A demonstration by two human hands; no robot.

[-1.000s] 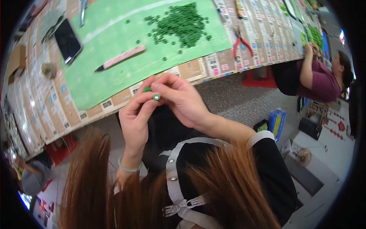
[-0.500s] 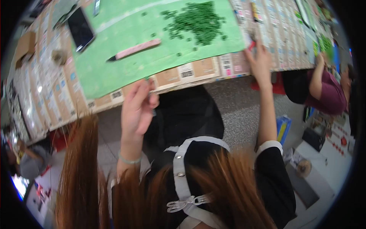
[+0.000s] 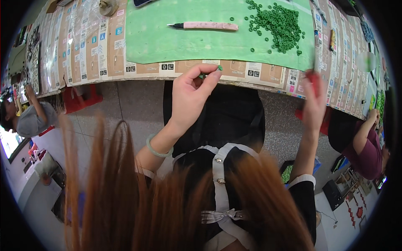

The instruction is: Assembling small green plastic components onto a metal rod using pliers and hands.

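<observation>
My left hand (image 3: 190,94) is raised at the table's front edge. Its thumb and index finger pinch a small green ring (image 3: 220,67), and another bit of green shows behind the curled fingers. Over the right part of the front edge, my right hand (image 3: 315,106) is closed on a red-handled tool (image 3: 312,76). Motion blurs it, so its exact kind cannot be made out. Beyond both hands lies a loose pile of green rings (image 3: 279,25) on a light green mat (image 3: 167,46). A pink pen-shaped tool (image 3: 211,26) with a black, pointed end rests left of the pile.
Printed cardboard strips under clear film cover the table (image 3: 83,54). A dark phone (image 3: 142,2) sits at the mat's far edge, a roll of tape (image 3: 108,7) left of it. A lighter-like stick (image 3: 332,39) lies at right. Other people sit at both sides.
My view has shifted left and nearer the edge. My left hand has come up with the green ring at its fingertips. The right hand has lifted the red-handled tool from the mat's right edge.
</observation>
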